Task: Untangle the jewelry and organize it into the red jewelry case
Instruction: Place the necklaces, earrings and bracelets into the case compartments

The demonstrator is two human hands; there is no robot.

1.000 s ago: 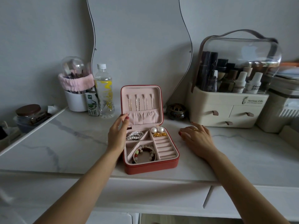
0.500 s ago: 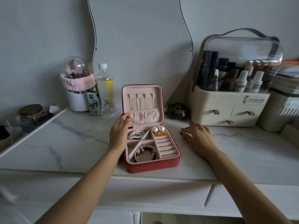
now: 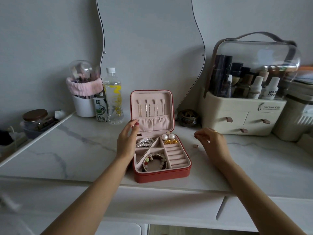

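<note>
Red jewelry case stands open at the countertop's front edge. Left hand steadies the lid, fingers straight. Right hand hovers, loosely curled, empty. Next: pick up small piece

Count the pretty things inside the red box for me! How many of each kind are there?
In the red jewelry case, by kind:
Big pearl balls: 2
Long chains hanging in the lid: about 4, hard to tell apart
White bead bracelet: 1
Colourful bead bracelet: 1
Gold cluster: 1, pieces too small to separate
Total: about 9
</note>
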